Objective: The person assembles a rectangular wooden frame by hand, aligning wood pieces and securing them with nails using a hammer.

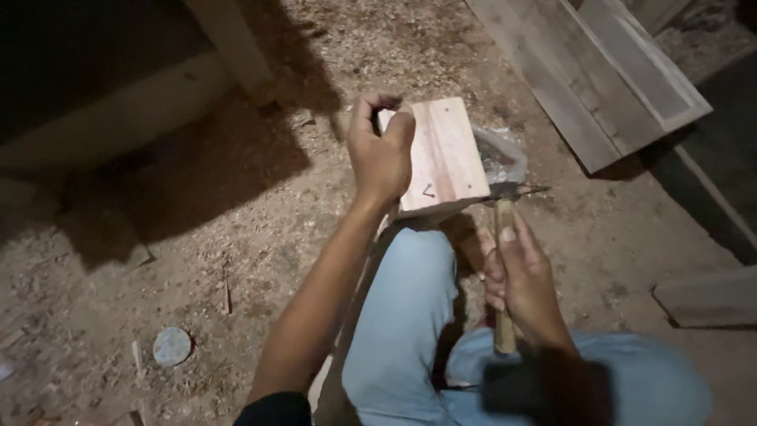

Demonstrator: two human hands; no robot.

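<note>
The board (pixel 445 154) rests on your knee (pixel 410 260), above the sawdust floor (pixel 236 237), a bent nail (pixel 428 190) near its close edge. Your left hand (pixel 382 150) clenches the board's far-left corner; keep it steady there. Your right hand (pixel 524 280), below the board, grips the hammer (pixel 503 237) mid-handle; strike squarely, well clear of your left fingers.

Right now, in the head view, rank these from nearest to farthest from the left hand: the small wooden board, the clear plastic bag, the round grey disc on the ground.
1. Small wooden board: the left hand grips its left edge, touching.
2. Clear plastic bag: just right of the board, behind its far edge.
3. Round grey disc: far off, lower left on the sawdust ground.
</note>
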